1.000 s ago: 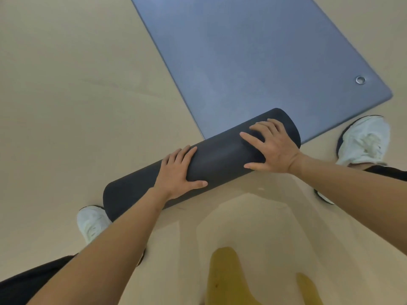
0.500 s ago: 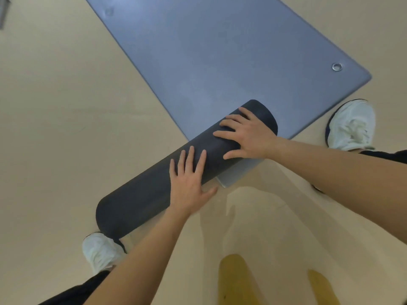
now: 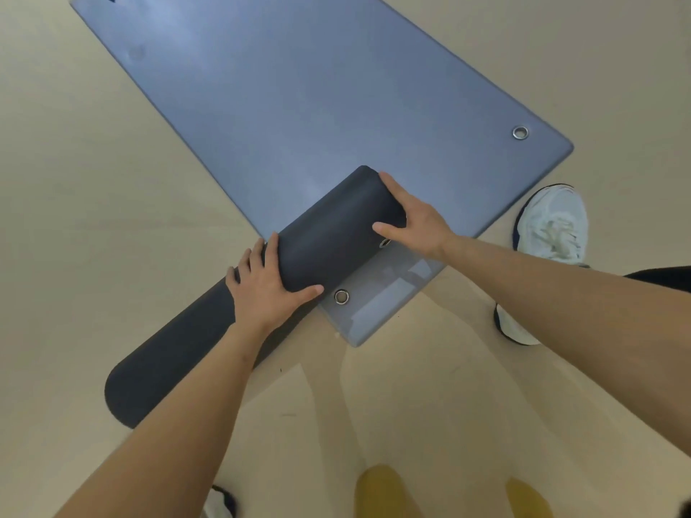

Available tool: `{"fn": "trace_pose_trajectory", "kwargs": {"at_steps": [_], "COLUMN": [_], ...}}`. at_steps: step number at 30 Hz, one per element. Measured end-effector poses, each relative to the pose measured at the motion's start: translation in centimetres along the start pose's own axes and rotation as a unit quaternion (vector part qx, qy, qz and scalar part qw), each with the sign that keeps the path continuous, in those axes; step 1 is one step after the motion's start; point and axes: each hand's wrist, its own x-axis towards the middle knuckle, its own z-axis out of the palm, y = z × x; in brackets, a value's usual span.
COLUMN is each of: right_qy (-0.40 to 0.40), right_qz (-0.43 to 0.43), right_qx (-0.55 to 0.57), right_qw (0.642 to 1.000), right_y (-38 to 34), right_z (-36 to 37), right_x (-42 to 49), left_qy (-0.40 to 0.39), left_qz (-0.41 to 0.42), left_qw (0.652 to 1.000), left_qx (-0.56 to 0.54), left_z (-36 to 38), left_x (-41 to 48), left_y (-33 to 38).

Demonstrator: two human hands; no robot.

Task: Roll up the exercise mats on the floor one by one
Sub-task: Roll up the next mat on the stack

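Rolled mat (image 3: 329, 233) is laid diagonally on the floor (image 3: 93, 226). Its near stretch is partly covered by the left forearm; most fingers of the right hand (image 3: 415, 218) are hidden past the roll's far end. Print at the flat mat (image 3: 318, 99) top corner is cut off by the frame. Grey-blue flap (image 3: 377, 304) with two eyelets is seen poking out under the roll; which mat it belongs to cannot be told. White shoe (image 3: 553, 226) is planted right of the flat mat. Roll's far end is rested on the flat mat's near edge. Mid-roll is pressed by the left hand (image 3: 269, 289), fingers spread flat; far end is gripped by the right hand, thumb on top.
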Motion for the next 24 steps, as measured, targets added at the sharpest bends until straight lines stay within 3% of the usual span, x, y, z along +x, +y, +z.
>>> {"fn": "trace_pose_trajectory", "kwargs": {"at_steps": [5, 9, 12, 17, 24], "right_qy": [-0.006, 0.016, 0.018, -0.037, -0.089], "right_qz": [0.019, 0.024, 0.027, 0.043, 0.014], "right_qx": [0.022, -0.001, -0.042, -0.061, -0.072], "right_qw": [1.0, 1.0, 0.999, 0.996, 0.993], "right_y": [-1.7, -3.4, -5.3, -10.1, -18.0], "right_z": [-0.3, -0.4, -0.7, -2.5, -3.5], "right_x": [1.5, 0.7, -1.1, -4.9, -12.3], "left_qy": [-0.005, 0.108, 0.149, 0.103, 0.046], "left_qz": [-0.019, 0.017, 0.06, 0.098, 0.072], "left_qw": [1.0, 0.993, 0.987, 0.99, 0.996], "left_qx": [0.022, 0.031, 0.004, 0.002, -0.028], "left_z": [-0.8, -0.8, -0.5, -3.9, -11.6], "left_x": [0.7, -3.1, -6.5, -10.0, -16.9], "left_y": [0.2, 1.7, 3.3, 6.1, 6.2]}}
